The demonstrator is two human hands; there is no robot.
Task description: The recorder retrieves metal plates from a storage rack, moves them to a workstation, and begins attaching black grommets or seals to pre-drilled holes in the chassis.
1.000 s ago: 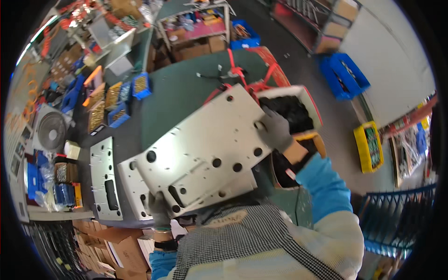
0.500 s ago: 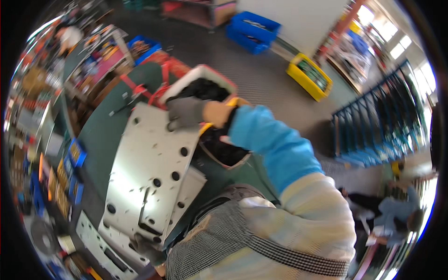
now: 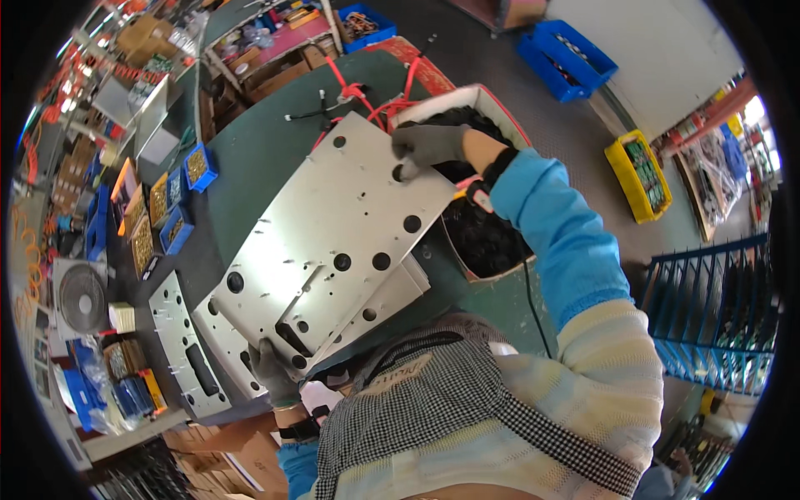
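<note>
A large flat silver metal plate (image 3: pixel 292 225) with round holes, a slot and several small studs lies slanted over the green table. My right hand (image 3: pixel 427 150), in a grey glove, grips its far right edge, with the fingertips by a round hole. At the near left corner, my left hand (image 3: pixel 273 375), also gloved, holds the plate's edge, its fingers partly hidden. Beneath it show other metal plates (image 3: pixel 404 292). Further left lies a narrow holed metal panel (image 3: pixel 185 354).
Boxes of black parts (image 3: pixel 487 242) stand right of the plate, with red straps (image 3: pixel 354 90) beyond. Small blue bins (image 3: pixel 200 167) and a grey fan (image 3: pixel 82 298) are at left. On the floor sit a yellow crate (image 3: pixel 638 177), blue crates (image 3: pixel 567 60) and a blue rack (image 3: pixel 708 308).
My view has swung, so the table, plate and crates appear shifted to the right. Both hands are still on the metal plate.
</note>
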